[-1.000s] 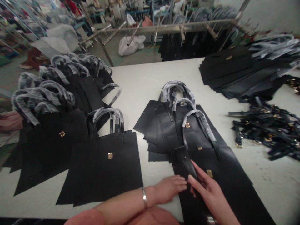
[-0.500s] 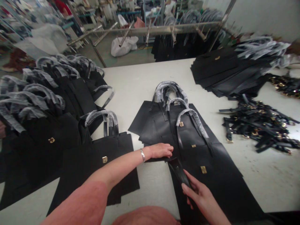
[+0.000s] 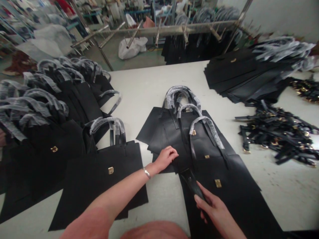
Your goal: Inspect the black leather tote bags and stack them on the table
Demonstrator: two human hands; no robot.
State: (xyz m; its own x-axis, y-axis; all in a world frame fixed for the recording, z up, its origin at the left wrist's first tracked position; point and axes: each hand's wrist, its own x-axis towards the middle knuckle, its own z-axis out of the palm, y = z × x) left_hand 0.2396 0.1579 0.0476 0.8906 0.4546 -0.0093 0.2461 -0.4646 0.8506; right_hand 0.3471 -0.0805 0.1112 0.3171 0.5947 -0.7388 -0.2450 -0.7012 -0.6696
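My left hand, a silver bracelet on its wrist, is over the left side of a stack of black handbags. Its fingers are curled together; whatever may be in them is hidden. In my right hand is a long black flat-ended piece, its far end over the bags' left edge. I cannot make out its exact kind. The front bag of the stack lies flat under the right hand, with a gold clasp plate and arched handles wrapped in clear film.
More black bags with wrapped handles overlap on the left. At right lie a heap of black straps with gold buckles and a fanned pile of black bags. A metal rack stands beyond the white table.
My left hand has drawn back slightly to the left, its fingers still curled. My right hand and the black piece have barely moved. The view has shifted a little.
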